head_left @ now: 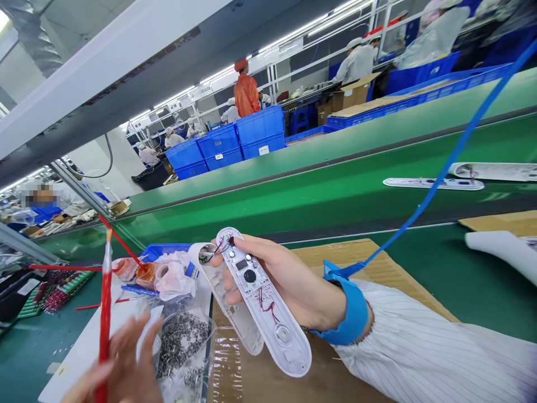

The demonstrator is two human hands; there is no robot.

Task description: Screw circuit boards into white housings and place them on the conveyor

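My right hand [293, 277], wearing a blue wrist strap [350, 313], is closed around an opened white plastic casing. Its thumb rests near the top of the long half [268, 302], which carries a circuit board, black and red wires and a round light-coloured part. The other half [241, 322] is tilted behind it, joined by thin wires. At the lower left, my left hand [121, 361], partly blurred, grips a red-handled paintbrush [106, 313] upright, bristles up, with some fingers spread. Beside it is a clear plastic container [182, 341] of small metal parts.
A blue tray [146, 249] holds small jars, crumpled tissue and red brushes. Green circuit boards [62, 291] lie at left. Cardboard [356, 252] covers the bench under my right arm. White casings [434, 183] sit on the green conveyor [293, 201]. The blue cord [453, 159] crosses at right.
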